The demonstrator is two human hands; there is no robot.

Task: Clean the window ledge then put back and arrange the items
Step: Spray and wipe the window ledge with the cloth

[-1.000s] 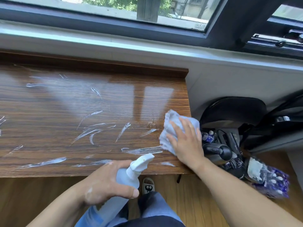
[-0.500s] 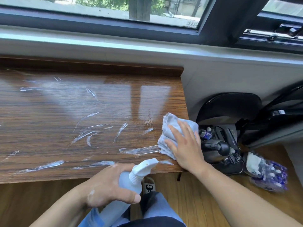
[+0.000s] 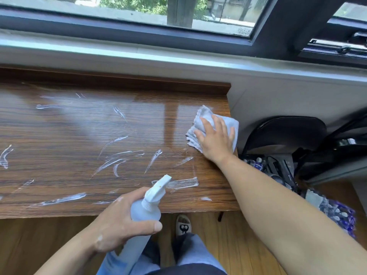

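A dark wooden ledge point(image 3: 83, 135) runs under the window, streaked with white smears. My right hand point(image 3: 216, 141) presses a folded grey cloth point(image 3: 206, 120) flat on the ledge near its right end, fingers spread. My left hand point(image 3: 119, 221) grips a translucent spray bottle point(image 3: 143, 217) with a white trigger head, held over the ledge's front edge with its nozzle pointing at the ledge.
To the right of the ledge, on the floor, lie a black bag point(image 3: 286, 133), a kettle and cables point(image 3: 278, 169), and a purple plastic pack point(image 3: 333, 211). Window frame point(image 3: 139, 34) and sill sit behind. My legs and a slipper point(image 3: 183, 225) are below.
My right hand has pushed the cloth away from me, from near the front edge toward the back right of the ledge, wiping away smears. The left hand keeps holding the bottle.
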